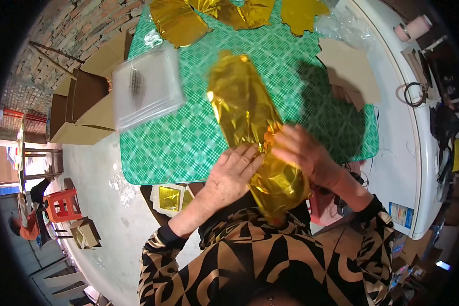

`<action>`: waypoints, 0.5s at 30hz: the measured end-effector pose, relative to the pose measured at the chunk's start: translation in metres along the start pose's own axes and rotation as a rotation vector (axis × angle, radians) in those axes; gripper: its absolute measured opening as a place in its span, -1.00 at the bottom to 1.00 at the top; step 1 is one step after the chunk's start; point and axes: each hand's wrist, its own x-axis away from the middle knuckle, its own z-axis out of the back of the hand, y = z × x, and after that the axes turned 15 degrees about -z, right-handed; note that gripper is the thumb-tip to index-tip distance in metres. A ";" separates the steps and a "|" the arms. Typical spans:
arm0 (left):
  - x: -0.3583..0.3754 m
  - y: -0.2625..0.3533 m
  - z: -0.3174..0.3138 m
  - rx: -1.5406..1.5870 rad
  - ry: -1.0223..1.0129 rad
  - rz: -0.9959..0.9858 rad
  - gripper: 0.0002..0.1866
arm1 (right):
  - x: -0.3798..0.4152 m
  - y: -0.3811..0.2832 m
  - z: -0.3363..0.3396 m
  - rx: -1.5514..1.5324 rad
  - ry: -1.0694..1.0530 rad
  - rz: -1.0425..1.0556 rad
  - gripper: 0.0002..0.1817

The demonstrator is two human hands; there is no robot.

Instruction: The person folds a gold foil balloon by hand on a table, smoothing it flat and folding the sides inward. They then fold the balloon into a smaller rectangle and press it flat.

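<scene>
A long, limp gold foil balloon (245, 99) stretches from the green checked tabletop (168, 148) over the near edge towards my lap. My left hand (234, 171) is closed on its middle, with the fingers together over the crinkled foil. Right beside it, my right hand (303, 153) is at the foil's right edge, its fingers smeared by motion, so their grip cannot be made out. Other flat gold foil pieces (181, 23) lie at the far side of the table, with another gold piece (301, 15) farther right.
A stack of clear plastic bags (150, 86) lies at the table's left edge, by open cardboard boxes (89, 97). Brown cardboard (352, 71) is at right, near a long white surface (400, 137). A red stool (61, 204) and another person (28, 227) are far left.
</scene>
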 end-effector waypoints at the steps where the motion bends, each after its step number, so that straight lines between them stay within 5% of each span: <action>1: -0.003 0.005 -0.003 -0.053 0.008 0.009 -0.31 | -0.007 0.006 0.008 0.061 0.011 -0.032 -0.42; 8: -0.060 0.023 -0.036 0.024 0.079 0.161 -0.35 | -0.011 0.036 0.043 0.078 0.235 -0.330 -0.25; 15: -0.097 0.027 -0.022 0.261 -0.078 0.195 -0.28 | 0.022 -0.034 0.030 0.091 -0.029 -0.387 -0.16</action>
